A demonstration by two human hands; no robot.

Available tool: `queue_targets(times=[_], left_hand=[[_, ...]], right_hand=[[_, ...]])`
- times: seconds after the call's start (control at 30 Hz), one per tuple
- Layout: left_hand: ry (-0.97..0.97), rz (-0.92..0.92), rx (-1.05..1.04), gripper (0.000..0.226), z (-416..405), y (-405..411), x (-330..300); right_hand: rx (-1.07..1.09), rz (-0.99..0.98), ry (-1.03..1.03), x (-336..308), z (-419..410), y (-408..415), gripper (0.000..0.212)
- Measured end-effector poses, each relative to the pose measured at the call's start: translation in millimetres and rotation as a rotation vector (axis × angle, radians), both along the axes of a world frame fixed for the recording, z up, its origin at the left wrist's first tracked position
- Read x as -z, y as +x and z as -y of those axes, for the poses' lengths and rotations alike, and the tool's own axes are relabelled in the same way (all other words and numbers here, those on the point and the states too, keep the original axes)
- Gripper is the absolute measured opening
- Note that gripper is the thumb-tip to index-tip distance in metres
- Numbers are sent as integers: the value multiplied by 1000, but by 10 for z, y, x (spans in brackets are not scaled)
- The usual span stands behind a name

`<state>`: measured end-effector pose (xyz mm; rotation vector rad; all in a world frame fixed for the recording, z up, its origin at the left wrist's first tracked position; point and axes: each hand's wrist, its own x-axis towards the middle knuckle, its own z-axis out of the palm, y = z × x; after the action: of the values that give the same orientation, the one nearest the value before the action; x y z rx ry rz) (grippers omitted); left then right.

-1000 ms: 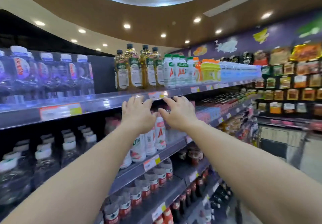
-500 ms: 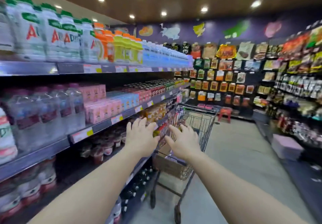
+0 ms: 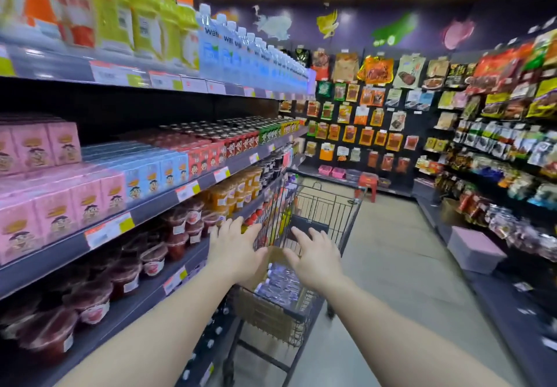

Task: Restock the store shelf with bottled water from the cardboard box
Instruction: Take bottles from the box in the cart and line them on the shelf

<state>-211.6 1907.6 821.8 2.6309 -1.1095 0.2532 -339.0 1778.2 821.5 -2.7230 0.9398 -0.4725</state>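
A metal shopping cart (image 3: pixel 325 209) stands in the aisle by the left shelving. Inside it sits an open cardboard box (image 3: pixel 265 311) holding several clear water bottles (image 3: pixel 280 284). My left hand (image 3: pixel 235 245) and my right hand (image 3: pixel 316 254) are stretched out side by side just above the box, fingers spread, holding nothing. Water bottles with blue labels (image 3: pixel 238 52) line the top shelf at the left, beyond yellow and orange drinks.
The left shelves (image 3: pixel 208 180) carry pink, blue and red cartons, cans and jelly cups. Snack packets hang on the back wall (image 3: pixel 376 106) and fill the right shelves. A red stool (image 3: pixel 367 186) stands beyond the cart, and a pink bin (image 3: pixel 474 251) sits on the floor at the right.
My view has swung right, from the drink shelf to the aisle and cart. Both hands have left the shelf and come down over the box, still holding nothing.
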Motion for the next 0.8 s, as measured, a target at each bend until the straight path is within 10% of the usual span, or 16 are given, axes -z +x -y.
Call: queue_targets(times=[0.8], left_hand=[[47, -385, -359, 66, 2531, 1700, 1270]], right_hand=[[-496, -285, 88, 1124, 3126, 2553, 63]])
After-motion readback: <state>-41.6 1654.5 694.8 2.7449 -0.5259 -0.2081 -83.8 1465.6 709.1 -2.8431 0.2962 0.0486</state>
